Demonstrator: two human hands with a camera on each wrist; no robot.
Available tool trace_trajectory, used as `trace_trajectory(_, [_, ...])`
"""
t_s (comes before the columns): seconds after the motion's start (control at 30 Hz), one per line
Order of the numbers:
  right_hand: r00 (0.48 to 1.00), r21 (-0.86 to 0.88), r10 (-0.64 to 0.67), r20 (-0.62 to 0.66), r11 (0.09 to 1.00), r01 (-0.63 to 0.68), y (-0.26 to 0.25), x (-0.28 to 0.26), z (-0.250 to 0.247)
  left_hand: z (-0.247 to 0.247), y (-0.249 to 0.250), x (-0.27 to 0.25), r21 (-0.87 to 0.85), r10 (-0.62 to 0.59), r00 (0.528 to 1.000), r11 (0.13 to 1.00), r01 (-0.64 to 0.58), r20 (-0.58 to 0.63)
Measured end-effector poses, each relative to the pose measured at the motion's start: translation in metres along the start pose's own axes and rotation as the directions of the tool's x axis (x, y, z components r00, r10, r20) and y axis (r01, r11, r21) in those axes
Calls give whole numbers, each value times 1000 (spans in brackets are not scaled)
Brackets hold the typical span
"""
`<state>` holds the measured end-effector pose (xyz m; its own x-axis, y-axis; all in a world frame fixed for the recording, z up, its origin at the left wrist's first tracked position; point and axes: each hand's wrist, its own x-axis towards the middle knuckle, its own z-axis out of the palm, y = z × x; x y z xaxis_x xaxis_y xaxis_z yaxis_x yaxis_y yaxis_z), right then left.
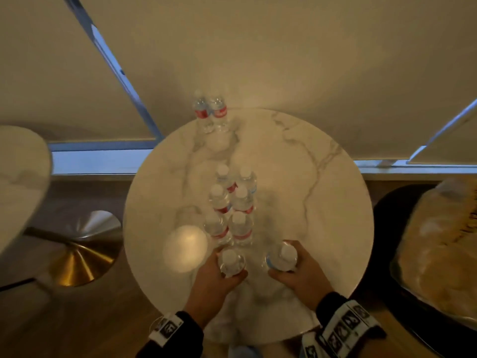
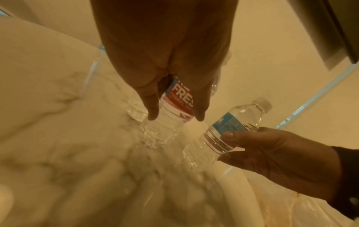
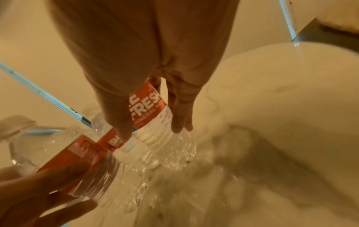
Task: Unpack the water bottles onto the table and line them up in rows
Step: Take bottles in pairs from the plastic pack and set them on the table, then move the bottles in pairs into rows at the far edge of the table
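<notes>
Two bottles held upright over the near edge of the round marble table (image 1: 322, 192), caps up, long axes close to vertical; in the wrist views each leans slightly. Left bottle (image 1: 230, 262) gripped by the left hand (image 1: 219, 282), fingers and thumb curled round the red label, base touching or just above the tabletop; cannot tell which. Right bottle (image 1: 282, 258) gripped by the right hand (image 1: 302, 277) in the same way, thumb on one side of the label and fingers on the other, blue part of the label facing left. Both grips narrow, closed to the width of a bottle body.

Just beyond the hands, six upright bottles (image 1: 233, 205) in two columns of three pairs, running away from the person, the nearest pair just beside the left bottle. Right bottle set apart to the right of that double row, not yet in line with it. Two more upright bottles (image 1: 211, 113) side by side at the far edge of the table, well apart from the rest.

To the right of the table, a crumpled clear plastic wrap (image 1: 436, 249) on a dark round seat. To the left, a second marble tabletop (image 1: 20, 182) and a brass cone-shaped base (image 1: 82, 257) on the floor. Bright round glare spot on the table left of the left hand.
</notes>
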<state>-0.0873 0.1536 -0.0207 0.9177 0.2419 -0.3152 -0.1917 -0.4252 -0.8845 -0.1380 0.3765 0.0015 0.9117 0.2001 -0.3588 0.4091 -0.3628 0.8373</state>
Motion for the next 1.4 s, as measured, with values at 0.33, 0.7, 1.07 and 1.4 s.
trace_trajectory(0.33, [998, -67, 61, -19, 996, -62, -12, 25, 50, -29, -36, 23, -33, -10, 994, 999, 13, 107])
trace_trajectory(0.7, [989, -290, 145, 22, 948, -132, -49, 72, -52, -121, -17, 74, 492, 41, 998, 870, -8, -56])
trace_trajectory(1.07, [978, -758, -16, 207, 630, 170, -169, 194, -10, -112, 122, 202, 551, 249, 901, 723, -417, 355])
trace_trajectory(1.4, [998, -827, 5, 58, 561, 46, -176, 256, -38, -103, 143, 297, 537, 305, 787, 597, -596, 536])
